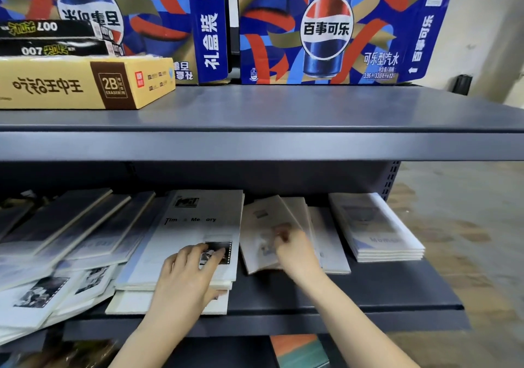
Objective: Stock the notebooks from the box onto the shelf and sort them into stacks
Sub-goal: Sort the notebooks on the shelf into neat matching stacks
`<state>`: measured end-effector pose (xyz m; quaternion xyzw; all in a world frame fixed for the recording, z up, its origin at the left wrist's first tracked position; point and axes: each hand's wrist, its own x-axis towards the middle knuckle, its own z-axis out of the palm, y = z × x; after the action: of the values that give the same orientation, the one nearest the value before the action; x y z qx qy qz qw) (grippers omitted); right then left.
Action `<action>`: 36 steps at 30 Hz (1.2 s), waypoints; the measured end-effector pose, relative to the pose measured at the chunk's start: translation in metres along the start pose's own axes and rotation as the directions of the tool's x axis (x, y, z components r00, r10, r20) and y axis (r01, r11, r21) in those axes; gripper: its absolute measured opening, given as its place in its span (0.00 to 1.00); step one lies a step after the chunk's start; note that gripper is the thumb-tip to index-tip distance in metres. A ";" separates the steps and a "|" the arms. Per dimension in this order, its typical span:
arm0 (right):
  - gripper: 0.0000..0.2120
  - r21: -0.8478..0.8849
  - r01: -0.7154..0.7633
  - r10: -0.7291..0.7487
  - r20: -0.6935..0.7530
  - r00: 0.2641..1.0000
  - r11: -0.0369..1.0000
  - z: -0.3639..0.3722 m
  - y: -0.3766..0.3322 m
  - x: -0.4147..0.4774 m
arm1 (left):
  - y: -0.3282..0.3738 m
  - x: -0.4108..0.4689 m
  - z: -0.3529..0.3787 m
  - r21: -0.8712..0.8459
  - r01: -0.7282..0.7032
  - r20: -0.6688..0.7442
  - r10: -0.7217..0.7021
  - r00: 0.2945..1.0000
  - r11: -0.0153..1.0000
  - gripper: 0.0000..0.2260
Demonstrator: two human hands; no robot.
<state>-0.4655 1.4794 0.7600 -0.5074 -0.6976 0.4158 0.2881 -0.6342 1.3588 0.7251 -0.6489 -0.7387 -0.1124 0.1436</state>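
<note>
On the dark lower shelf (368, 291) lie several white notebooks. My left hand (187, 277) grips the front of a small stack (198, 226) whose top cover reads "Time Memory", fingers on top and thumb at the edge. To its right, my right hand (295, 251) holds a blurred notebook (263, 226) that sits tilted over a loose pile (329, 237). A neat stack (374, 226) rests at the far right. More notebooks (71, 240) are fanned out untidily at the left. The source box is not in view.
The upper shelf (283, 112) overhangs the lower one and carries a yellow eraser carton (56, 84), black boxes (48, 38) and two Pepsi cases (326, 27). A coloured item (297, 350) lies below. Concrete floor (467, 226) shows to the right.
</note>
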 end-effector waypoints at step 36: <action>0.09 0.385 -0.112 0.066 0.130 0.989 0.916 -0.063 0.038 0.006 | 0.121 0.074 -0.031 -0.524 0.396 -0.014 -0.473 0.881 0.754 0.12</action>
<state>-0.3983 1.5086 0.7574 -0.4461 -0.5919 0.5879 0.3240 -0.5211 1.4325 0.7778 -0.4635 -0.8006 -0.3797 -0.0085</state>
